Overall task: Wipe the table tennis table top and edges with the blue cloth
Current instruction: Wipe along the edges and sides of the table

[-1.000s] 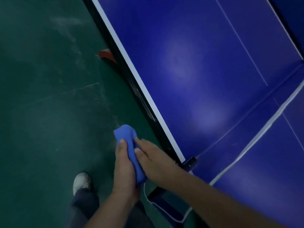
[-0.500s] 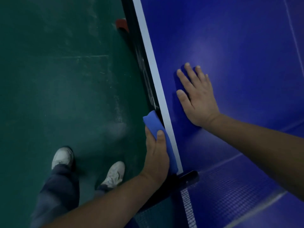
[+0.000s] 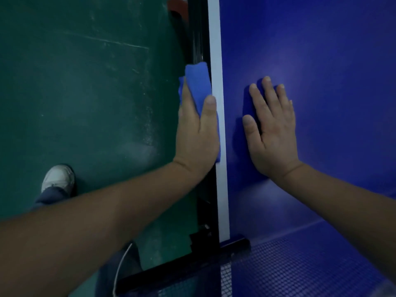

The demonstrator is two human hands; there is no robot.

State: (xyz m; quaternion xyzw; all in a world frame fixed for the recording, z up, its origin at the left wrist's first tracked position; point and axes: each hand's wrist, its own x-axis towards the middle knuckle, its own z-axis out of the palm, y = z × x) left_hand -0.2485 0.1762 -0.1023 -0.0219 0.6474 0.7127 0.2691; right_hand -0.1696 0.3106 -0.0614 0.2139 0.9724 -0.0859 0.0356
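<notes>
The blue table tennis table (image 3: 321, 50) fills the right side, with a white side line (image 3: 215, 50) and a black side edge (image 3: 198, 39) running up the frame. My left hand (image 3: 197, 133) grips the folded blue cloth (image 3: 198, 86) and presses it against that side edge, thumb on top by the white line. My right hand (image 3: 272, 129) lies flat on the table top, palm down, fingers spread, holding nothing.
The net (image 3: 300, 269) and its black clamp post (image 3: 205, 243) cross the bottom of the frame. Green floor (image 3: 85, 103) lies left of the table, with my white shoe (image 3: 59, 179) on it. A red and black object (image 3: 177, 7) shows under the table edge at the top.
My left hand has slid the cloth forward along the side edge, away from the net post. My right hand left the cloth a second ago and now rests flat on the table.
</notes>
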